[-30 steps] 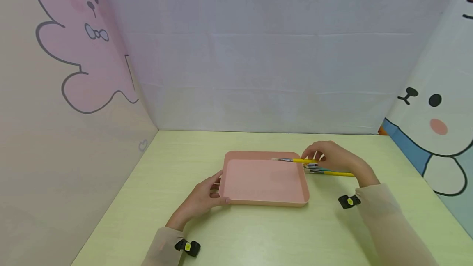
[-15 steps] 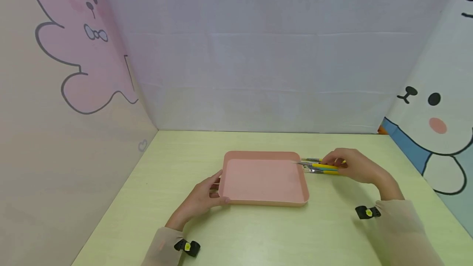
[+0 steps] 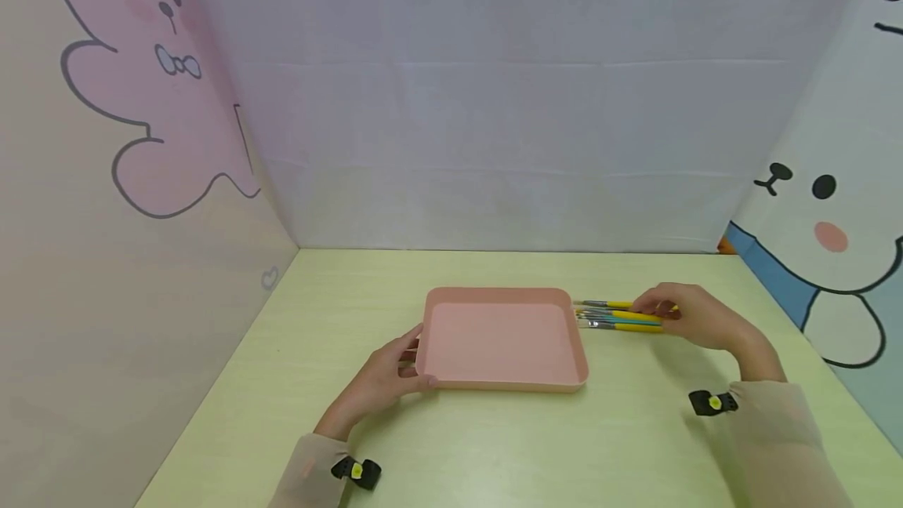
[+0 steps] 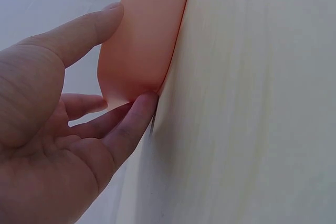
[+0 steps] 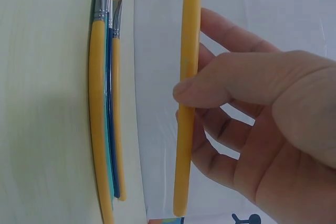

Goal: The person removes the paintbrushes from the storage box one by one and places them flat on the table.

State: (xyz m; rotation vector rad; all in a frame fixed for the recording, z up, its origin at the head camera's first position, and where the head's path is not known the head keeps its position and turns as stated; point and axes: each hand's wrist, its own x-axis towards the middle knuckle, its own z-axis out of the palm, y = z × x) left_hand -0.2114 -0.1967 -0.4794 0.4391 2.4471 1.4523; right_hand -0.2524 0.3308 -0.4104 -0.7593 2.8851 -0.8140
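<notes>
A shallow pink tray (image 3: 504, 335) rests on the table. My left hand (image 3: 377, 379) grips its near left corner, the thumb (image 4: 107, 22) on the front wall and the fingertips against the corner. To the right of the tray, my right hand (image 3: 698, 324) pinches a yellow-handled paintbrush (image 5: 189, 35) between thumb and fingers, held above the table. Several other paintbrushes lie side by side below it, bristles toward the tray: a thick yellow one (image 5: 97, 93), a dark blue one (image 5: 111, 124), a teal one partly hidden, and another yellow one (image 5: 117, 87).
The pale yellow-green table (image 3: 494, 445) is closed in by a whitish back cloth (image 3: 494, 100) and side panels with cartoon animals. Each sleeve carries a small black wrist camera, one on the left (image 3: 356, 473) and one on the right (image 3: 712, 403).
My right hand has moved right with the paintbrush, whose bristle end has come from over the tray to above the other brushes. The left hand keeps its grip on the tray.
</notes>
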